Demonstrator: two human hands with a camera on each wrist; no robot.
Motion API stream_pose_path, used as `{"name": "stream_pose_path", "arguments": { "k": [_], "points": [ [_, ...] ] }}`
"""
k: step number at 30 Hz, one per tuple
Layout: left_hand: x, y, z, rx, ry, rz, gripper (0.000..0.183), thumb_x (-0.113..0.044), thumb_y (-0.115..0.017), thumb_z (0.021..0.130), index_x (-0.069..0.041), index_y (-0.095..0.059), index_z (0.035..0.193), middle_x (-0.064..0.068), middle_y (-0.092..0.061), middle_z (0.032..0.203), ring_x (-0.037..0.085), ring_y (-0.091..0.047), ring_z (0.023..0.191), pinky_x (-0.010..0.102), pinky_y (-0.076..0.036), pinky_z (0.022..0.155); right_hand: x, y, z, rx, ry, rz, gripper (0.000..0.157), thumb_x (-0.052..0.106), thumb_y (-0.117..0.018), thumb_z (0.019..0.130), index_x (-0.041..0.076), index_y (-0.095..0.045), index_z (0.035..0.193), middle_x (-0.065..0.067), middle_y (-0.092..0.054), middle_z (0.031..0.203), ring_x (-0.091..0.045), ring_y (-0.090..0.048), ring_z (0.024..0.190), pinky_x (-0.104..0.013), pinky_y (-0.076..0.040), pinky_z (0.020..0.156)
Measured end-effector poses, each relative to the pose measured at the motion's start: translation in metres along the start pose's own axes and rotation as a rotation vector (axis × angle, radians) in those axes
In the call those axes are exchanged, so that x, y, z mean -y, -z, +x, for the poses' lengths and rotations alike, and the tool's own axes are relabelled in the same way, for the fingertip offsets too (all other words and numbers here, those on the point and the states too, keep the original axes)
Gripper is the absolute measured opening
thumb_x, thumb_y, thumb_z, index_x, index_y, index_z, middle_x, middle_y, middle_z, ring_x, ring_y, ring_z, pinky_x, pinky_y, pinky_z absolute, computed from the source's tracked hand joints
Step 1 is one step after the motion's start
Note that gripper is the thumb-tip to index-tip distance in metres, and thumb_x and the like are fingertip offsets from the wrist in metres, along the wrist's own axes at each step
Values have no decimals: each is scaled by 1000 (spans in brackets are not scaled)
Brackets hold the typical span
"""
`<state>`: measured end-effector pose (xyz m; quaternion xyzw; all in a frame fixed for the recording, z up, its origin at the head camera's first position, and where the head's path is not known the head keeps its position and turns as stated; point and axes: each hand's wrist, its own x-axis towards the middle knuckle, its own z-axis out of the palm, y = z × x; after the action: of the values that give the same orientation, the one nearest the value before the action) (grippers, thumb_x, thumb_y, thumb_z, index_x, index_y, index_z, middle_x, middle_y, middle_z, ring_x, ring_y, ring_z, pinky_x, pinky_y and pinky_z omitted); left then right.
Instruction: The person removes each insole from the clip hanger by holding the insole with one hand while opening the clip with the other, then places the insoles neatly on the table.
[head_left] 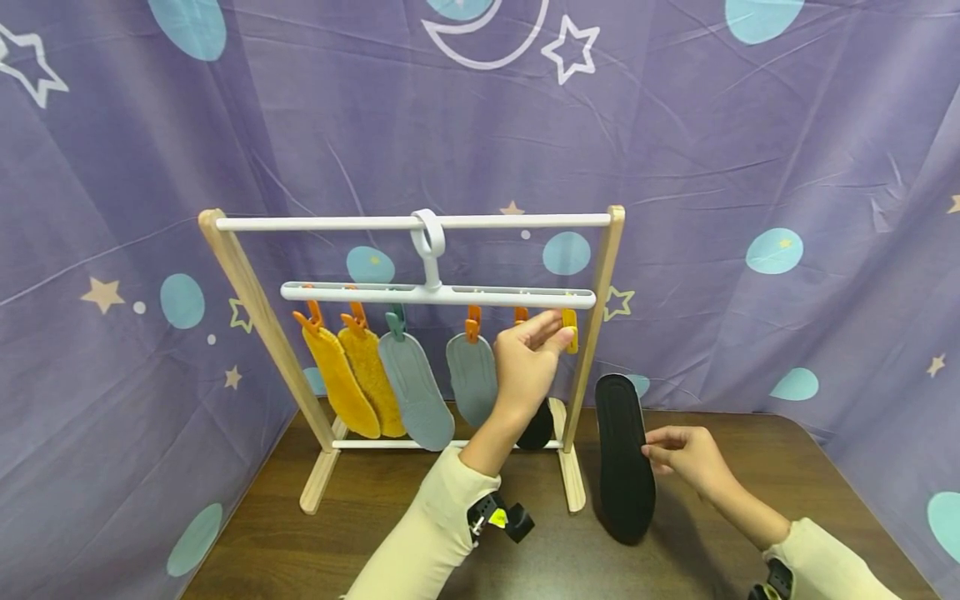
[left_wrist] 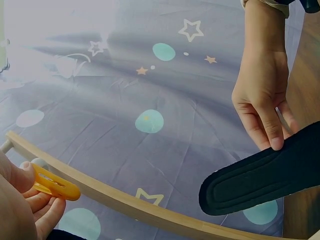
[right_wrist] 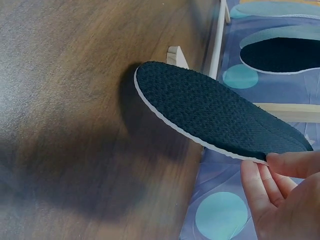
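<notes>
My left hand (head_left: 527, 364) pinches a yellow clip (head_left: 570, 331) at the right end of the white hanger (head_left: 352, 293). In the left wrist view the yellow clip (left_wrist: 56, 184) sits between thumb and fingers. To the right of the rack, my right hand (head_left: 692, 460) holds a black insole (head_left: 626, 467) by its side edge, thumb on one face. The insole hangs lengthwise, apart from the clip. Its pale rim shows in the right wrist view. A second black insole (head_left: 536, 429) hangs behind my left forearm, partly hidden, below an orange clip (head_left: 521, 315).
Two yellow insoles (head_left: 341, 379) and two grey insoles (head_left: 417, 392) hang from orange and green clips along the hanger. The hanger hooks over the top bar of a wooden rack (head_left: 600, 325) on a brown table (head_left: 720, 542). A purple patterned curtain (head_left: 697, 167) stands behind.
</notes>
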<state>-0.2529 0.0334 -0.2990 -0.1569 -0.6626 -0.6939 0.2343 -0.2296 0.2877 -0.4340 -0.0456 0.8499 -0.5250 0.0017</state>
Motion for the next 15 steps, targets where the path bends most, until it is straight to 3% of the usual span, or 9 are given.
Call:
{"name": "stream_pose_path", "arguments": {
  "k": [9, 15],
  "points": [
    [-1, 0, 0, 2, 2, -13, 24, 2, -77, 87, 10, -74, 110, 26, -75, 104, 37, -75, 98, 31, -62, 84, -8, -2, 1, 16, -24, 10, 20, 0, -72, 91, -15, -71, 105, -22, -77, 91, -14, -74, 72, -38, -64, 68],
    [-1, 0, -1, 2, 1, -14, 24, 2, -77, 87, 10, -74, 110, 26, -75, 104, 36, -75, 98, 31, -62, 84, -9, -4, -1, 32, -37, 8, 21, 0, -73, 91, -16, -71, 104, -21, -77, 89, -15, -73, 72, -34, -64, 66]
  ]
}}
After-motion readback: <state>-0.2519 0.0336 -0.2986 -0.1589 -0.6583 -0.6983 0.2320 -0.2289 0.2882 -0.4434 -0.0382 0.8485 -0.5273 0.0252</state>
